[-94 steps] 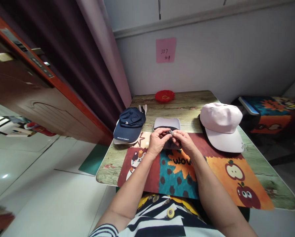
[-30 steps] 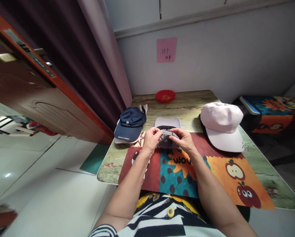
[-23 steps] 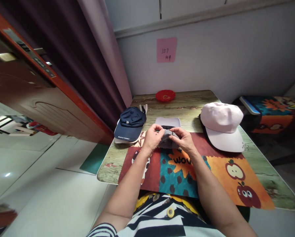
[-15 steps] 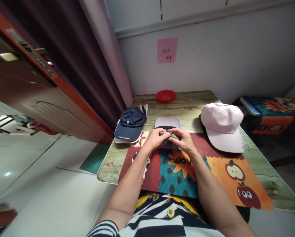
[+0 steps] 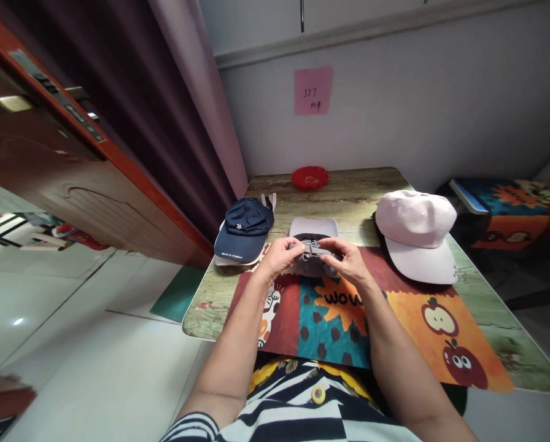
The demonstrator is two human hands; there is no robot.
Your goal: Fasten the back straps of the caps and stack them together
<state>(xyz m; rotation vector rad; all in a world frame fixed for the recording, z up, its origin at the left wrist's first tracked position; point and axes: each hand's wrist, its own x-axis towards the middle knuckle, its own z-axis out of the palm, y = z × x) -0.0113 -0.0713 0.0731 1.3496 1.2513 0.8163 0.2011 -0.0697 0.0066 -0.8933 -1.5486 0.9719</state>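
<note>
A grey baseball cap (image 5: 314,227) lies in front of me with its brim pointing to the wall and its back opening toward me. Across that opening runs its adjustment strap (image 5: 315,250), with a shiny metal buckle near the middle. My left hand (image 5: 282,255) pinches the strap's left side beside the buckle, thumb and fingers pressed together. On the other side, my right hand (image 5: 348,261) grips the strap between thumb and forefinger. Fingers hide part of the strap and the cap's sides.
Stacked caps with a navy one (image 5: 245,227) on top lie left, and more with a pale pink cap (image 5: 415,224) on top stand right. A red dish (image 5: 310,177) sits at the table's back. A colourful mat (image 5: 333,344) covers the front. A brown door (image 5: 40,153) stands left.
My hands have moved slightly apart, and more of the strap and metal buckle shows between them. The caps at both sides have stayed in place.
</note>
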